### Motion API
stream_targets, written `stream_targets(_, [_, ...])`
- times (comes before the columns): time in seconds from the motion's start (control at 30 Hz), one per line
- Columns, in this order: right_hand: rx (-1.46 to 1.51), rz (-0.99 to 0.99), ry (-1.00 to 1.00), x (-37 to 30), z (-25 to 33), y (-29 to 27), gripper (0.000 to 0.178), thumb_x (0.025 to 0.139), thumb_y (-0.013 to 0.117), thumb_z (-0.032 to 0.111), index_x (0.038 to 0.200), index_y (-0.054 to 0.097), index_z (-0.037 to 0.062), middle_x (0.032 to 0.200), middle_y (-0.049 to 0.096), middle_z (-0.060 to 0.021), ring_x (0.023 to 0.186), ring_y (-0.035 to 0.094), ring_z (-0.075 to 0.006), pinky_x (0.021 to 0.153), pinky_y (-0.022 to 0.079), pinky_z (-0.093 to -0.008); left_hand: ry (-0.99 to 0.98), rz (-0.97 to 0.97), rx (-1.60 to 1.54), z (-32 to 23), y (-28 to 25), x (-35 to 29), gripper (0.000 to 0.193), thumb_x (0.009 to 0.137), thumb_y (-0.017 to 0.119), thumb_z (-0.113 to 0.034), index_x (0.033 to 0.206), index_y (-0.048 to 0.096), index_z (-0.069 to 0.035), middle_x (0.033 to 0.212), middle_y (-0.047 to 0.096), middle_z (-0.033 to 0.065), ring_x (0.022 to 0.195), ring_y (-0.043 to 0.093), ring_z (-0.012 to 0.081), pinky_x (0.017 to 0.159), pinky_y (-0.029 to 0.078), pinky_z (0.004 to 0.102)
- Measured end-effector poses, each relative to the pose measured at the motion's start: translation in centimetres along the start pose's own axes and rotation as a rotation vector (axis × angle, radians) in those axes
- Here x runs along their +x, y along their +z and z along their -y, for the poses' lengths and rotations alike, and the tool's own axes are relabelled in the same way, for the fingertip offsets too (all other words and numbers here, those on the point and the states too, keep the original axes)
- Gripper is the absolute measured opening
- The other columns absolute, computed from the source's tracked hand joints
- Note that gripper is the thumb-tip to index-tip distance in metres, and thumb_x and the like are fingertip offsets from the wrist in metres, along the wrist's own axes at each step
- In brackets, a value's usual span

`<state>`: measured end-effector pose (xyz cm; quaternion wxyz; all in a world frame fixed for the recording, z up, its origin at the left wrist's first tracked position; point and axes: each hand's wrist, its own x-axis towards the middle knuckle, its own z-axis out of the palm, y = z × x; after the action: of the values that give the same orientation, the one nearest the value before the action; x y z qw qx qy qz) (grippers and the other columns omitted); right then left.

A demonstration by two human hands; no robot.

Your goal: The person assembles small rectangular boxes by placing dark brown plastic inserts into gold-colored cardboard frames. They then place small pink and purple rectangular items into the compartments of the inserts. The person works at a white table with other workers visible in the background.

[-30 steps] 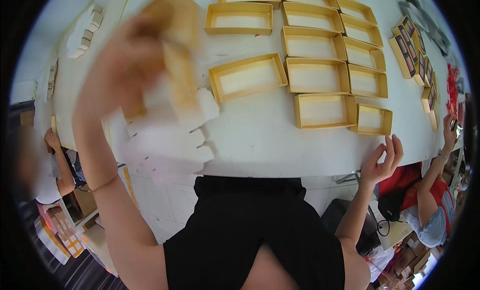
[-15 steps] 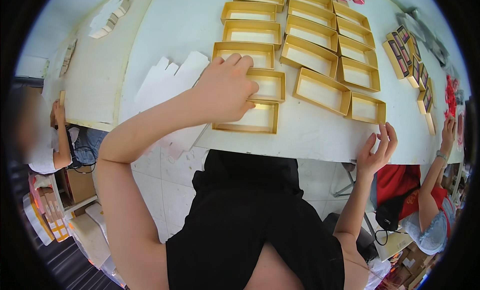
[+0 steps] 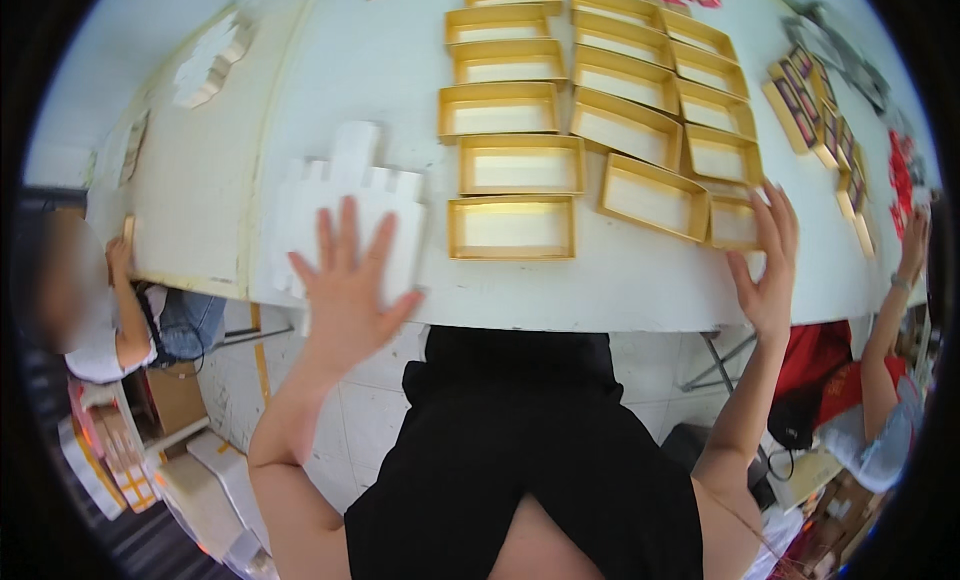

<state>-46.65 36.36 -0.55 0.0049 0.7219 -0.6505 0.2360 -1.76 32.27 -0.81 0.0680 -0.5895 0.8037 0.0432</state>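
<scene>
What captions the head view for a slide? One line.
Left hand spread over white card pieces, right hand beside open gold boxes on a white table.

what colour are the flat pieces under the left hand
White; the flat pieces show best in the head view.

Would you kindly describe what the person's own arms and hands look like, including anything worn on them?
The left arm and right arm are bare, without sleeves, below a black sleeveless top. The left hand and right hand wear no gloves. No watch or bracelet shows; any rings are too small to tell.
</scene>
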Motion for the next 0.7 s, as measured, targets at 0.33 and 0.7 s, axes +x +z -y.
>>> stream_targets(0.33, [0.002,0.293,0.078,2.8,1.1,0.2,0.083,0.074,0.074,0.002,0.148,0.041,0.0158,0.158,0.030,-0.0114,0.148,0.019,-0.0363,0.120,0.022,-0.0455,0.154,-0.201,-0.290,8.6,-1.4,6.8,0.082,0.090,0.057,-0.052,0.156,0.022,-0.018,0.162,0.009,0.0192,0.149,0.008,0.0436,0.112,0.008,0.0681])
stream_targets(0.7, [0.942,0.093,0.316,15.0,-17.0,4.8,0.069,0.099,0.051,0.049,0.153,0.031,0.0106,0.159,0.028,-0.0090,0.149,0.019,-0.0255,0.119,0.014,-0.0382,0.565,-0.582,-0.868,1.4,-3.4,36.0,0.050,0.094,0.062,-0.036,0.135,0.055,-0.007,0.130,0.062,0.0141,0.122,0.058,0.0249,0.104,0.043,0.0334])
